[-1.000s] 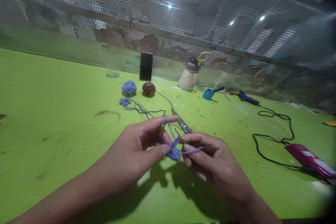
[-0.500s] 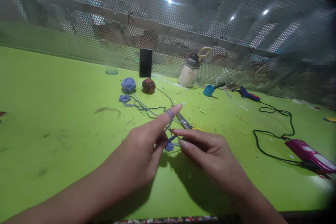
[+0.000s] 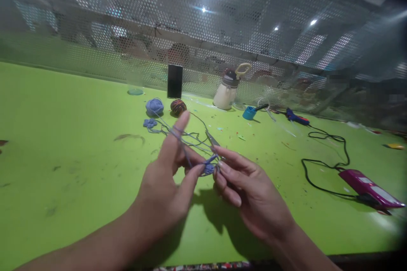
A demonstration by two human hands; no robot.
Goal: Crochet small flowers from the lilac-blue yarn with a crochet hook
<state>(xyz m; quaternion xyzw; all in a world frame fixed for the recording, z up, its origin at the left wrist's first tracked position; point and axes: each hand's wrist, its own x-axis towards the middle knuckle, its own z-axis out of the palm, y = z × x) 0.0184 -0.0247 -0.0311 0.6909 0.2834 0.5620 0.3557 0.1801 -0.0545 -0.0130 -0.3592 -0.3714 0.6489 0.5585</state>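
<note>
Head view gives me both hands over the green table [image 3: 79,169], with the small blue yarn piece [image 3: 208,169] between them, in front of the blade [image 3: 212,139]. The left hand [image 3: 167,169] pinches the piece's near-left edge between thumb and fingers, while its forefinger points up with the strand [image 3: 185,147] wrapped over it. The right hand [image 3: 251,188] has its thumb and forefinger closed to a narrow gap at the piece's right edge; whether they grip a slim tool or only yarn, I cannot tell.

I judge the piece to be very light, soft and limp, more likely to fold or stretch than break. It should not be slippery, but a loose loop could slide out under a tug. I would take hold of it flat, by the worked body close to its edge, and leave the open loops free. The strand wants an even, mild pull: it trails toward the blue ball [image 3: 154,106], which looks light enough to roll if yanked. A dark cord [image 3: 199,119] lies near that strand, so I would watch for snags.
</note>
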